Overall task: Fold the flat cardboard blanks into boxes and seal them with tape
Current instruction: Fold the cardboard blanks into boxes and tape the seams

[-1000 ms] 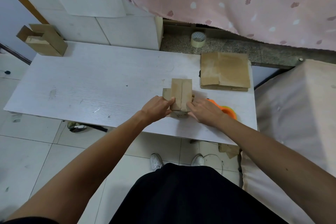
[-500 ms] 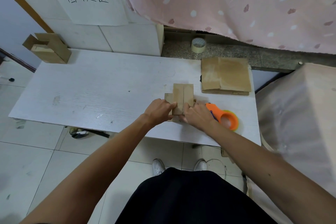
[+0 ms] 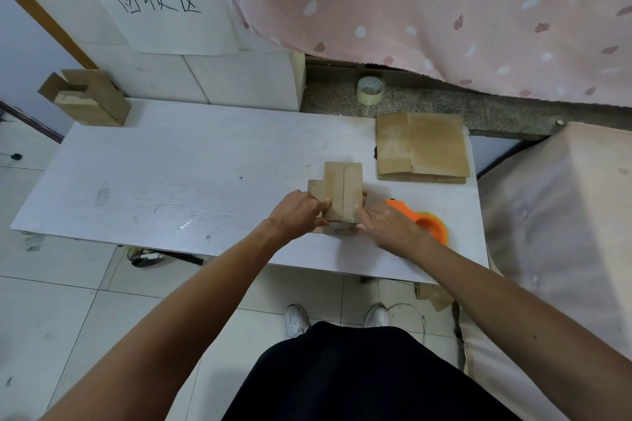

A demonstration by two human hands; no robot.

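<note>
Cardboard box (image 3: 343, 191) unmoved between left hand (image 3: 298, 214) and right hand (image 3: 388, 227)

left hand (image 3: 297, 212) gripping small box (image 3: 343, 188), right hand (image 3: 386, 225) pressing its side, white table (image 3: 171, 181)

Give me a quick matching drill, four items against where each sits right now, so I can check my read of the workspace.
Things:
1. small box
2. stack of flat blanks
3. tape roll
4. orange tape dispenser

Places:
A. on the stone ledge behind the table
B. far right corner of the table
C. between the left hand and right hand
D. just right of the right hand, near the table's front edge

Pairs: 1-C, 2-B, 3-A, 4-D
</note>
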